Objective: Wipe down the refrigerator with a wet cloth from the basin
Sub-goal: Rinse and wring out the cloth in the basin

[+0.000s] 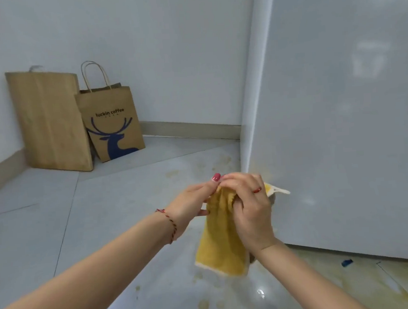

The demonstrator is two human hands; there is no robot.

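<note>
Hands: left hand [191,201] and right hand [250,209] meet in front of the fridge's lower corner, both with fingers curled round the top of the cloth [222,240]; the left thumb and fingertips pinch its bunched upper edge, the right wraps it from the other side.
Cloth: yellow with a pale border, gathered at the top and hanging free below the hands, clear of the floor; one white-edged corner sticks out to the right, near the fridge. Whether it is wet cannot be told.
Step in hand: likely regathering or folding the cloth into a pad before wiping.
Doing it well: fold to a flat face, tuck the loose tail so it does not drag, then press flat against the panel and work in overlapping strokes.
Fridge: fridge [340,120] fills the right side, white and glossy, its edge just beside the hands; yellowish staining shows at the bottom corner.
Basin: not in view.
Floor: floor [105,209] of grey tile, with yellow-brown spots near the fridge base and a small blue scrap [347,262] under its lower edge.
Bags: two paper bags [80,119] lean in the far corner, well apart.
Obstruction: nothing stands between hands and fridge.
</note>
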